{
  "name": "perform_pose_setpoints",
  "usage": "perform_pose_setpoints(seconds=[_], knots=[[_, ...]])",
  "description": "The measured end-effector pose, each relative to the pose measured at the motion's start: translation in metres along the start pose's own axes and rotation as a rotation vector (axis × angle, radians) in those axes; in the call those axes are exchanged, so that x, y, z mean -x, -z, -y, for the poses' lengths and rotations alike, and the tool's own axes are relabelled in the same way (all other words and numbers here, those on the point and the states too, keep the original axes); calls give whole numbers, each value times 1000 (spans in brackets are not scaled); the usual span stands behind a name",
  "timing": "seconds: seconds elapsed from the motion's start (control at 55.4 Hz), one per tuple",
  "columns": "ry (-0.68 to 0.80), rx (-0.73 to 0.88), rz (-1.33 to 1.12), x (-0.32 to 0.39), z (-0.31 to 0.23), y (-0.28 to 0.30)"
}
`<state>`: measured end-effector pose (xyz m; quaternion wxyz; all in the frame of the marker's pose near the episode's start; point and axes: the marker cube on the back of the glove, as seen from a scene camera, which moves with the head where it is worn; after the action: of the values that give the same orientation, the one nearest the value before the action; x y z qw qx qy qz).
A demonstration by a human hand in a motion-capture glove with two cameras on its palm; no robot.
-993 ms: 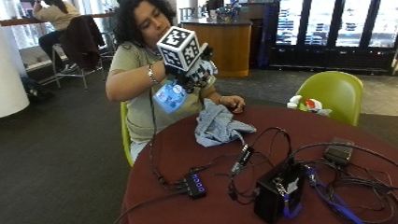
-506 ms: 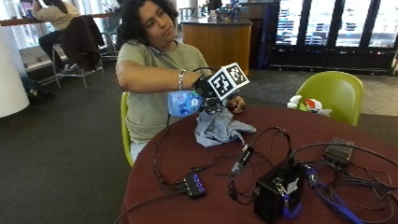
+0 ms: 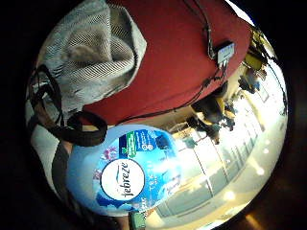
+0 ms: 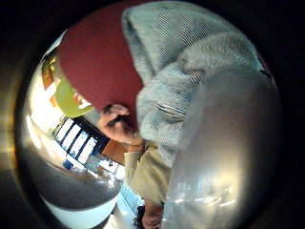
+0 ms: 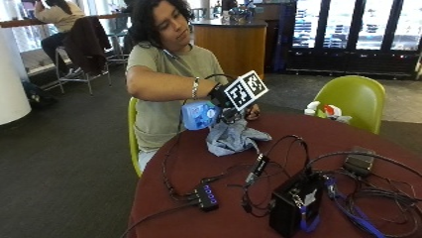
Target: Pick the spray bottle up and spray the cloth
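While held above grey cloth (image 5: pixel 232 137) | spray bottle (image 5: pixel 199 115): pale blue, labelled

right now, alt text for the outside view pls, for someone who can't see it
A seated person's gloved right hand holds a blue spray bottle just above a crumpled grey cloth on a round red table. Cables and a black box lie nearer the camera.

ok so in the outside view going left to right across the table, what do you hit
spray bottle held by the right hand → cloth → black box → small white and red thing at the far edge → small dark box
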<state>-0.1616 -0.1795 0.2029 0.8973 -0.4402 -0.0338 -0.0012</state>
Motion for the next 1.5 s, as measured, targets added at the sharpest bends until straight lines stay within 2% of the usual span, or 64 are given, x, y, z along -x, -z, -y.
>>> perform_pose_setpoints(seconds=[0.036, 0.072, 0.325, 0.506, 0.65, 0.776, 0.921, 1.101, 1.228, 1.3, 1.39, 1.499], knots=[[-16, 47, 38, -3, 5, 9], [0, 29, 77, -2, 4, 18], [289, -322, 372, 20, -27, 85], [470, -507, 540, 49, -27, 105], [664, -663, 771, 89, -9, 103], [773, -793, 945, 108, 25, 97], [826, -822, 1040, 128, 62, 90], [887, -753, 1034, 160, 92, 70], [957, -658, 957, 174, 106, 49], [1020, -551, 804, 169, 104, 27], [949, -741, 1000, 183, 113, 60], [943, -788, 1068, 184, 114, 70]])
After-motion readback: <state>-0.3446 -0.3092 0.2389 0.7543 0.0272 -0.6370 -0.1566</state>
